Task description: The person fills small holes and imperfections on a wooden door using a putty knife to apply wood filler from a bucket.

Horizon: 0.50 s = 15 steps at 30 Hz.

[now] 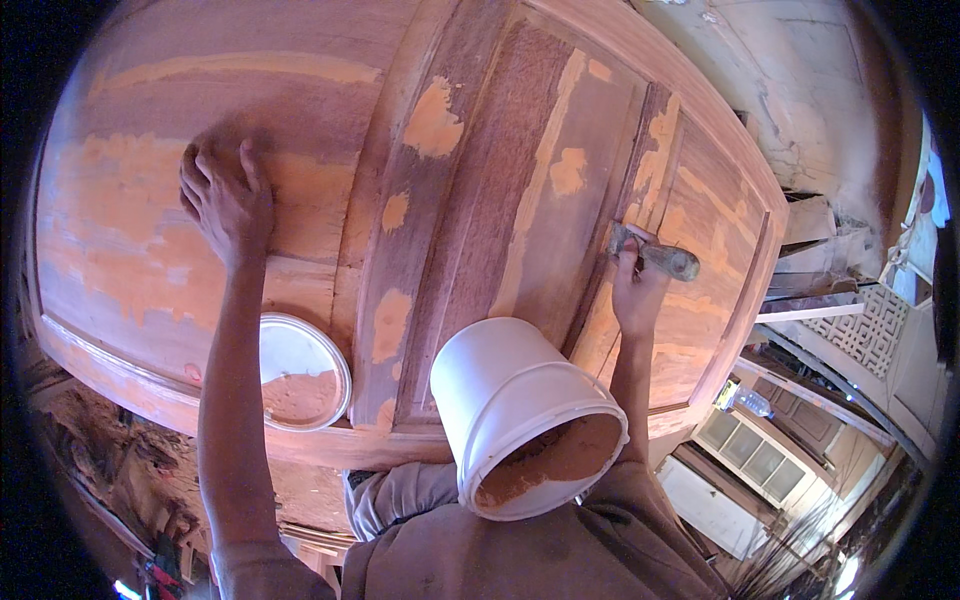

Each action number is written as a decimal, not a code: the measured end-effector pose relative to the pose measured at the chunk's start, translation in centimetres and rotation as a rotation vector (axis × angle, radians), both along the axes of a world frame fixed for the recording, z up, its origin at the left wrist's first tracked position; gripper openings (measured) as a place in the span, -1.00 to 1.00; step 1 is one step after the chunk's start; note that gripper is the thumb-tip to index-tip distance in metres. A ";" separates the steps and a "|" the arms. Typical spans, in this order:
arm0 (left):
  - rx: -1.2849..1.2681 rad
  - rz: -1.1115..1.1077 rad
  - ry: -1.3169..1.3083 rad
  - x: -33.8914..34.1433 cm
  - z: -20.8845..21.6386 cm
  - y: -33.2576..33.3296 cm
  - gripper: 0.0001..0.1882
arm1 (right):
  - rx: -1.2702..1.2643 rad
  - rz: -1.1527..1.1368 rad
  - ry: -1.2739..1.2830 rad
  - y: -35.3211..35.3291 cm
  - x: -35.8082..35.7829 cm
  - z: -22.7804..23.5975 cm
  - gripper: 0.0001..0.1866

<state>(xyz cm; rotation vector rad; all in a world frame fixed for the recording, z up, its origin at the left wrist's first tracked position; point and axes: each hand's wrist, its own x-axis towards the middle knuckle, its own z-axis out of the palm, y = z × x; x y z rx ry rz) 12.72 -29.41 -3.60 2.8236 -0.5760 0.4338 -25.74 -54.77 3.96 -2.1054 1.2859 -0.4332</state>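
Left hand [228, 205] spread on wooden panel [500, 130]; right hand [640, 290], well apart, clamped on scraper [675, 262]. Bucket [500, 385] plain white.

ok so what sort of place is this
Probably a woodworking or joinery workshop: there's what looks like a panelled wooden door patched with orange filler, a putty knife in the right hand, and a white bucket of similar paste.

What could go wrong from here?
The right arm might knock the white bucket close to it, spilling orange-brown filler. The left forearm could nudge the filler-smeared round lid beside it. The putty knife in the right hand might scratch the wooden panel if pressed too hard.
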 end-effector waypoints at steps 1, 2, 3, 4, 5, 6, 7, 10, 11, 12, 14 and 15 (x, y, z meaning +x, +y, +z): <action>0.000 0.004 0.003 0.0 0.0 0.0 -0.35 | 0.000 0.004 0.003 0.1 0.3 0.0 -0.77; -0.006 0.016 0.010 0.0 -0.1 0.0 -0.35 | -0.107 0.029 0.098 0.2 0.7 -0.1 -0.79; -0.011 0.026 0.015 0.0 0.0 0.0 -0.34 | -0.214 0.054 0.191 0.4 1.1 -0.1 -0.79; -0.011 0.030 0.016 0.0 0.1 0.0 -0.34 | -0.213 0.058 0.191 0.7 1.6 -0.1 -0.79; 0.001 0.019 0.014 0.0 0.3 -0.1 -0.34 | -0.252 0.089 0.271 1.2 2.2 0.0 -0.80; 0.012 0.007 0.012 -0.1 0.3 -0.1 -0.34 | -0.292 0.119 0.352 1.6 2.9 0.1 -0.81; 0.011 0.009 0.015 -0.1 0.3 -0.1 -0.34 | -0.292 0.122 0.354 1.9 3.7 0.2 -0.81; -0.019 0.004 0.024 -0.1 0.2 -0.2 -0.34 | -0.302 0.084 0.457 2.4 5.7 0.2 -0.78; -0.025 0.012 0.018 -0.3 0.3 -0.2 -0.34 | -0.280 0.106 0.526 2.6 6.1 0.1 -0.68; -0.033 0.021 0.012 -0.3 0.4 -0.2 -0.34 | -0.259 0.129 0.595 2.7 6.4 0.1 -0.57; -0.026 0.014 0.014 -0.3 0.2 -0.2 -0.34 | -0.302 0.148 0.646 2.9 6.4 -0.6 -0.56; -0.009 0.005 0.010 -0.3 0.1 -0.1 -0.34 | -0.337 0.167 0.691 3.1 6.5 -0.8 -0.56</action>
